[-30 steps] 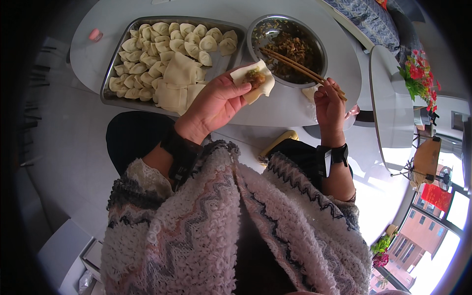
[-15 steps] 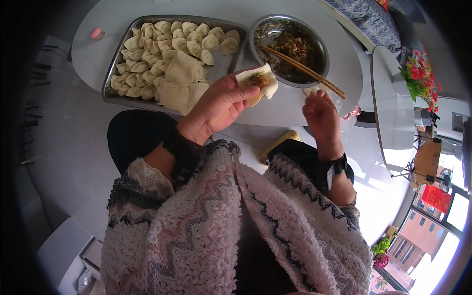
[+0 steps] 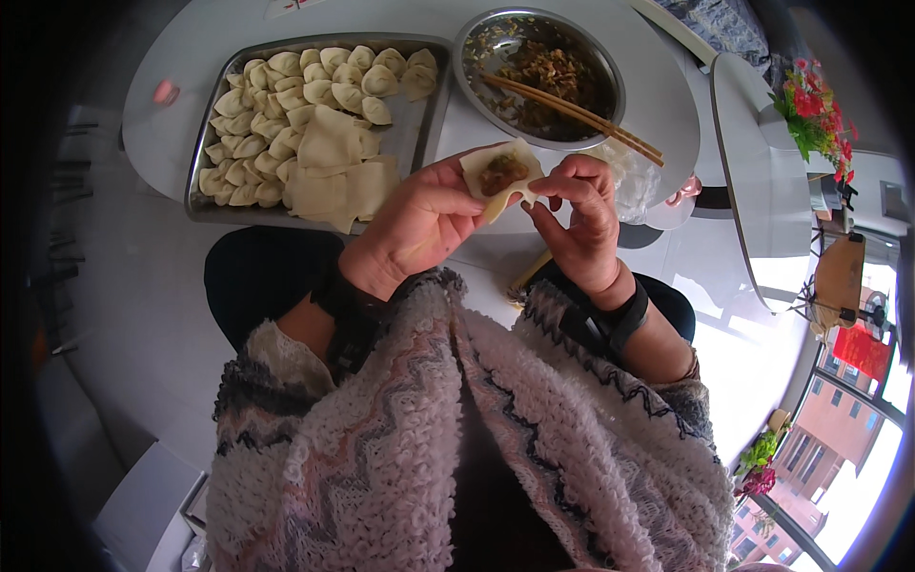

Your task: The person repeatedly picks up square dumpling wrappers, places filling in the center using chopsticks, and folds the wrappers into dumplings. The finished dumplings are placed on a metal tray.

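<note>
In front of me a square dumpling wrapper (image 3: 474, 170) lies across the fingers of my left hand (image 3: 419, 217), with the thumb on its near edge. A brown clump of filling (image 3: 502, 175) sits in the middle of it. My right hand (image 3: 583, 214) pinches the wrapper's near right edge between thumb and fingers, and that edge is bent up. Left of my hands, a metal tray (image 3: 419, 124) carries rows of folded dumplings (image 3: 272, 119) and a stack of flat wrappers (image 3: 334, 172). Behind my hands stands a steel bowl (image 3: 615, 71) of chopped filling.
Wooden chopsticks (image 3: 572, 116) rest across the bowl, their ends sticking out over its right rim. A crumpled clear plastic bag (image 3: 634, 181) lies right of my right hand. A small pink object (image 3: 166, 92) is on the white table (image 3: 157, 143) at far left.
My right hand has moved left from beside the bowl to the wrapper and now grips its edge. The near edge has been lifted. The view has shifted slightly.
</note>
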`<state>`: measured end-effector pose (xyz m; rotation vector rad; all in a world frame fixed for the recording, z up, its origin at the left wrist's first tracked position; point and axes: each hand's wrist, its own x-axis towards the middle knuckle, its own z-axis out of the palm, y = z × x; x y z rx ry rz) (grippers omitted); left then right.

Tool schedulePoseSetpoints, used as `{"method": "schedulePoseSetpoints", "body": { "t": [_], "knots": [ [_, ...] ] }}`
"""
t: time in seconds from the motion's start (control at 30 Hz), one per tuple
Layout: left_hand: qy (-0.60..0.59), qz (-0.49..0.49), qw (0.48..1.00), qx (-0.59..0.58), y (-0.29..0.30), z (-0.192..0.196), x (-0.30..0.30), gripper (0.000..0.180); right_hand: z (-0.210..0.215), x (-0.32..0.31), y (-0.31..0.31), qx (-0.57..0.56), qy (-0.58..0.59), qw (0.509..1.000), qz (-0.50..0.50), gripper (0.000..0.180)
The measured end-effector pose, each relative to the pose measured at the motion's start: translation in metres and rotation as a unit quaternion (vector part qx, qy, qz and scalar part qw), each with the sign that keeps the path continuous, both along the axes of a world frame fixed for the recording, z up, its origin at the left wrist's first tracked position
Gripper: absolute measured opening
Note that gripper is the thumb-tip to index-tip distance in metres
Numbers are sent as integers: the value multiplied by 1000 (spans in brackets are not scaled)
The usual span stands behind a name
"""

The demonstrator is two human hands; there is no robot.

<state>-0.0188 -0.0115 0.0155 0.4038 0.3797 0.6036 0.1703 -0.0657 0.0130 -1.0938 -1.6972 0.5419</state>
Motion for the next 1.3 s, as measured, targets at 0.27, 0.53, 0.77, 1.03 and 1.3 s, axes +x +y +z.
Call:
{"method": "schedulePoseSetpoints", "body": {
  "t": [0.27,0.53,0.77,1.03,1.3],
  "knots": [
    [-18,-17,1000,8,1,-4,1,56,5,6,-1,-24,20,999,7,21],
    [39,-63,982,173,-1,-2,4,74,0,5,-3,-155,156,976,-17,8],
    [42,-68,984,158,-2,-3,7,74,1,8,-3,-150,172,974,3,11],
    [51,-37,988,143,-2,-2,5,65,8,11,0,-44,49,996,60,29],
    [41,-36,990,127,-4,-2,5,51,11,10,2,52,-100,988,106,49]
  ]
}}
